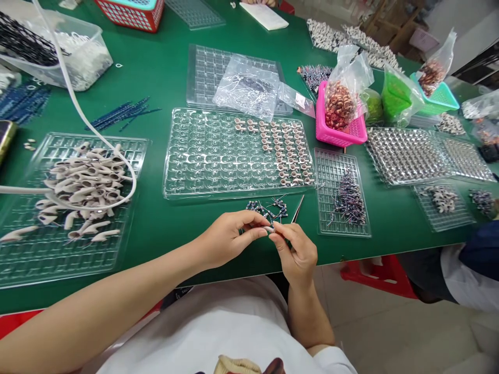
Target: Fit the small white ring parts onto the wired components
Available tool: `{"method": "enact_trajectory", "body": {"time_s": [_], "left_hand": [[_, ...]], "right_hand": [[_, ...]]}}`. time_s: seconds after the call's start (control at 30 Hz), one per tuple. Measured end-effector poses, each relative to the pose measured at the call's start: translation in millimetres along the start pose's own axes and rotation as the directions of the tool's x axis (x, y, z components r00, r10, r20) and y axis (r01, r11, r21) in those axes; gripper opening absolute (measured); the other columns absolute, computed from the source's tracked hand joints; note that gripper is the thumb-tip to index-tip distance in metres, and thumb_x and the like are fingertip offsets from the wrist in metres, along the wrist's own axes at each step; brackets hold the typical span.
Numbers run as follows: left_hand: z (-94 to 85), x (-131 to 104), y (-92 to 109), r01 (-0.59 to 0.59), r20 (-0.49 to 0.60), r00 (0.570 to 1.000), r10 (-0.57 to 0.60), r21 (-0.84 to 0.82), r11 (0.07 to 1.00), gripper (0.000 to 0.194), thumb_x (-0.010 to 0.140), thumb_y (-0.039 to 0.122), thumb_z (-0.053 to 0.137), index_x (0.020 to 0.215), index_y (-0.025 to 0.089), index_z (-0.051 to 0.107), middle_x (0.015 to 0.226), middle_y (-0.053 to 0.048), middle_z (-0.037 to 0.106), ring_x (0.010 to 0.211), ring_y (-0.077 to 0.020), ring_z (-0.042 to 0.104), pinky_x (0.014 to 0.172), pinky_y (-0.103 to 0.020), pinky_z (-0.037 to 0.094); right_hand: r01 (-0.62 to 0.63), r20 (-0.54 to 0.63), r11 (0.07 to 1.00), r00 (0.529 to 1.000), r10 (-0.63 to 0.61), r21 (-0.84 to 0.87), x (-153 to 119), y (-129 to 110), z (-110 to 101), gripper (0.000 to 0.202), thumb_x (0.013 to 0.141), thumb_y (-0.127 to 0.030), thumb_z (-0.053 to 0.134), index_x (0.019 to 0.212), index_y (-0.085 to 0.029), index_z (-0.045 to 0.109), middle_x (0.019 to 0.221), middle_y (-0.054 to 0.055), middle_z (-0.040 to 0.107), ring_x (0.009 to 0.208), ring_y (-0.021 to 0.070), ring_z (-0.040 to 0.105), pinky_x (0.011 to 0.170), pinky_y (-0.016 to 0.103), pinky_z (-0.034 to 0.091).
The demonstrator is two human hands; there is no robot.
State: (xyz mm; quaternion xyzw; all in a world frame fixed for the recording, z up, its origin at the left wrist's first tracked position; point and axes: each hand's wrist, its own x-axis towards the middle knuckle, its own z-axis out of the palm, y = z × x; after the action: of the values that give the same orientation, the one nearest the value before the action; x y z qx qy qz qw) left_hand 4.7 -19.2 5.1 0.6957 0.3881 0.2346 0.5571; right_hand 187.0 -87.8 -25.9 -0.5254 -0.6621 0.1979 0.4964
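My left hand [230, 236] and my right hand [296, 252] meet over the front of the table, fingertips pinched together. Between them is a small pale piece [268, 229], mostly covered by the fingers; it resembles the beige hollow shells [89, 179] heaped on the tray at left. Just beyond the fingers lie several small dark wired parts [278, 206]. Tweezers [298, 209] rest by my right hand, pointing away from me. Farther back, a clear moulded tray [210, 156] holds beige pieces in its right-hand pockets.
A white cable [132, 176] loops over the left tray [42, 259]. Wired parts [349, 197] fill part of a small tray at right. Behind it stands a pink basket [341, 136] with a bag of copper-coloured rings [340, 104]. Another person's leg [424, 275] is at far right.
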Motion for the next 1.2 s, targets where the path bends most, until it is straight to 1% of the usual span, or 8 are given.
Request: {"method": "enact_trajectory", "body": {"time_s": [0.1,0.27,0.43,0.63,0.77,0.93,1.1,1.2], "left_hand": [[-1.1,0.1,1.4,0.003,-0.002,1.000,-0.003,-0.019,1.000,0.015,0.092,0.029,0.058,0.099,0.022,0.070,0.093,0.001,0.073,0.082,-0.0145,0.066,0.074,-0.024,0.051],[-2.6,-0.2,3.2,-0.022,-0.002,1.000,0.022,0.014,1.000,0.014,0.092,0.027,0.058,0.099,0.022,0.070,0.093,0.001,0.073,0.084,-0.0143,0.066,0.075,-0.024,0.049],[-2.3,-2.2,1.3,-0.048,-0.027,0.998,0.048,0.025,0.999,0.014,0.091,0.025,0.060,0.099,0.022,0.071,0.094,-0.001,0.071,0.084,-0.0139,0.065,0.076,-0.024,0.050],[-2.2,-1.1,0.0,-0.115,-0.049,0.992,0.117,0.060,0.992,0.013,0.090,0.024,0.062,0.097,0.021,0.073,0.086,-0.002,0.069,0.082,-0.0146,0.062,0.075,-0.025,0.050],[-2.0,-0.5,-0.5,-0.141,-0.049,0.988,0.145,0.072,0.987,0.011,0.090,0.022,0.063,0.094,0.021,0.073,0.085,-0.003,0.069,0.084,-0.0160,0.061,0.077,-0.027,0.049],[-2.7,-1.0,-0.2,-0.130,-0.046,0.990,0.134,0.077,0.988,0.012,0.089,0.023,0.063,0.094,0.020,0.073,0.084,-0.003,0.067,0.084,-0.0162,0.060,0.077,-0.028,0.050],[-3.4,-1.5,0.8,-0.096,-0.036,0.994,0.099,0.073,0.993,0.015,0.091,0.027,0.061,0.099,0.022,0.072,0.087,-0.003,0.067,0.084,-0.0155,0.062,0.078,-0.027,0.050],[-3.6,-2.1,1.6,-0.072,-0.022,0.997,0.073,0.066,0.995,0.017,0.091,0.028,0.061,0.102,0.022,0.072,0.091,-0.003,0.068,0.086,-0.0156,0.064,0.079,-0.027,0.051]], "right_hand": [[-0.036,-0.007,0.999,0.999,0.036,0.021,-0.4,-0.3,-0.1,0.034,0.087,-0.014,0.067,0.117,-0.028,0.064,0.089,0.002,0.070,0.076,0.0149,0.065,0.069,0.031,0.055],[-0.057,-0.024,0.998,0.998,0.057,-0.006,-0.7,-0.9,0.3,0.021,0.087,-0.014,0.065,0.105,-0.025,0.067,0.087,0.002,0.071,0.077,0.0155,0.066,0.070,0.032,0.055],[-0.030,-0.033,0.999,0.999,0.030,-0.011,-0.7,-0.6,0.6,0.019,0.087,-0.014,0.065,0.103,-0.024,0.068,0.086,0.002,0.073,0.076,0.0156,0.067,0.072,0.033,0.054],[-0.002,-0.032,1.000,0.999,0.002,-0.018,-0.9,0.6,0.1,0.020,0.087,-0.013,0.066,0.103,-0.024,0.069,0.086,0.002,0.074,0.075,0.0160,0.068,0.070,0.033,0.054],[0.040,-0.039,0.999,0.998,-0.042,-0.033,-0.5,1.2,0.0,0.021,0.086,-0.013,0.067,0.103,-0.025,0.069,0.088,0.003,0.075,0.074,0.0161,0.068,0.068,0.034,0.053],[0.055,-0.037,0.998,0.998,-0.056,-0.021,-0.5,1.3,0.9,0.028,0.083,-0.007,0.068,0.105,-0.025,0.067,0.089,0.002,0.074,0.074,0.0152,0.067,0.069,0.034,0.052],[0.014,-0.034,0.998,0.999,-0.017,-0.063,-1.2,-0.3,2.4,0.018,0.087,-0.013,0.065,0.101,-0.024,0.066,0.086,0.002,0.074,0.073,0.0153,0.067,0.068,0.033,0.052],[-0.001,-0.032,0.998,0.999,-0.002,-0.070,-1.1,-2.1,2.8,0.014,0.086,-0.014,0.065,0.097,-0.024,0.065,0.083,0.002,0.072,0.071,0.0147,0.065,0.067,0.032,0.051]]}}
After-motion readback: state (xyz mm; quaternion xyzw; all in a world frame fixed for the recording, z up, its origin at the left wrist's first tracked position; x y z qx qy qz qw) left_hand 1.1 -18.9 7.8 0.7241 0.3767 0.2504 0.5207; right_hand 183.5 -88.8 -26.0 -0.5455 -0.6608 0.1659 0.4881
